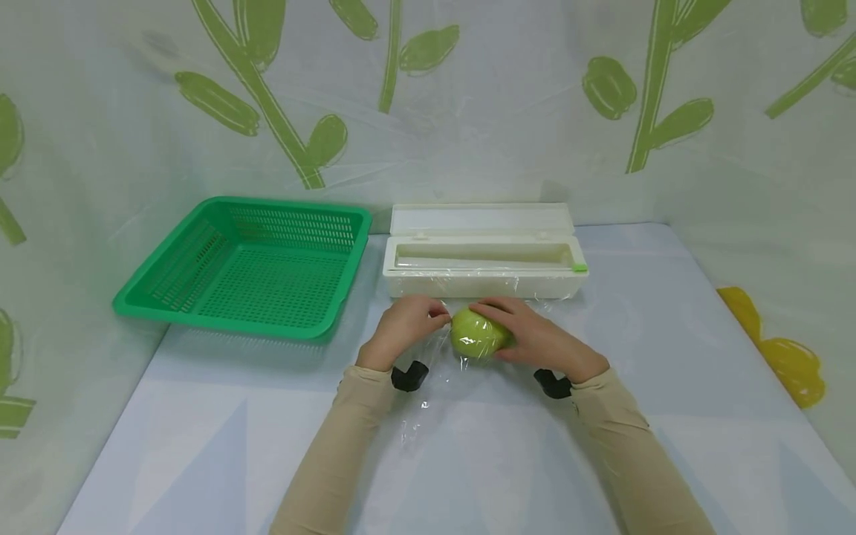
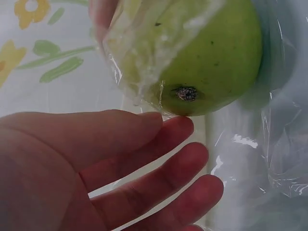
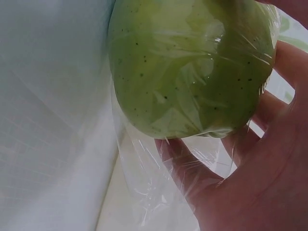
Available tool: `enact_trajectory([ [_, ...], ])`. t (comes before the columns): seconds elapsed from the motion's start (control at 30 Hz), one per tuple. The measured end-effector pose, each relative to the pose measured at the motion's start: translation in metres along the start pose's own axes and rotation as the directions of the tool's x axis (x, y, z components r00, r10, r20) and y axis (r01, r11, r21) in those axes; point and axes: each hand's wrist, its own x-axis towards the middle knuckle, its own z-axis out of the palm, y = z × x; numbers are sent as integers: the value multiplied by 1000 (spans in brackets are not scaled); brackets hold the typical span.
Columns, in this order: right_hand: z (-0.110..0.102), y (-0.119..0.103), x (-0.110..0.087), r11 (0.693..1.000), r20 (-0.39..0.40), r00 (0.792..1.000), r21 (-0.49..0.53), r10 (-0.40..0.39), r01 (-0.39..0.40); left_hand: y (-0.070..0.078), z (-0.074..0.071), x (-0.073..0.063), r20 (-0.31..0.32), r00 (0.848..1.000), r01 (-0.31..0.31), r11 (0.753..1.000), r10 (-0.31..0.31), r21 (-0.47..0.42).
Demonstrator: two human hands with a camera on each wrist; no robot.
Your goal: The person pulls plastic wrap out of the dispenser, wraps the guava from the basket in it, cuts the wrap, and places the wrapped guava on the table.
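Note:
A round green fruit, apple- or pear-like with small dark specks, lies partly covered in clear plastic wrap in front of the wrap box. My right hand holds it from the right, fingers curved over the top and around the side. On the other side, my left hand pinches the film between thumb and index fingertip, close to the fruit's dark blossom end. Its remaining fingers spread loosely below in the left wrist view. Loose film trails over the table to the left of the fruit.
Just beyond the hands stands a white wrap box, lid raised, with a green slider at its right end. A green plastic basket sits at the table's back left. Patterned sheeting hangs behind the pale table.

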Motion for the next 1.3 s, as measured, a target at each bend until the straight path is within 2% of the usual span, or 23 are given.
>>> enact_trajectory([
  [0.17,1,-1,1,1000,13,1000,8,20,-21,-3,-1,-3,2,1000,9,1000,-9,-2],
  [0.3,0,-1,1,999,23,999,12,48,-48,-6,-3,-7,8,1000,24,999,-24,-43],
  [0.53,-1,-2,1,997,33,997,20,77,-78,-10,-5,-19,55,998,-26,998,30,-63],
  [0.63,-1,-2,1,996,33,996,24,82,-83,-9,-8,-26,43,997,-60,998,61,-33],
  [0.83,-1,0,2,996,32,996,22,84,-85,-2,-21,-43,-43,991,-123,991,125,44],
  [1.0,-1,3,1,995,44,994,28,99,-100,2,-25,-53,-38,982,-180,977,186,118],
  [1.07,0,3,1,995,47,994,32,98,-99,3,-25,-56,-31,975,-214,966,221,144],
  [1.13,0,4,1,994,49,994,38,99,-101,3,-25,-60,-27,960,-271,949,278,163],
  [1.23,0,3,2,994,52,994,46,101,-103,3,-22,-68,-27,923,-373,912,383,173],
  [1.3,0,2,2,994,52,994,44,99,-101,3,-20,-73,-24,890,-443,876,455,191],
])
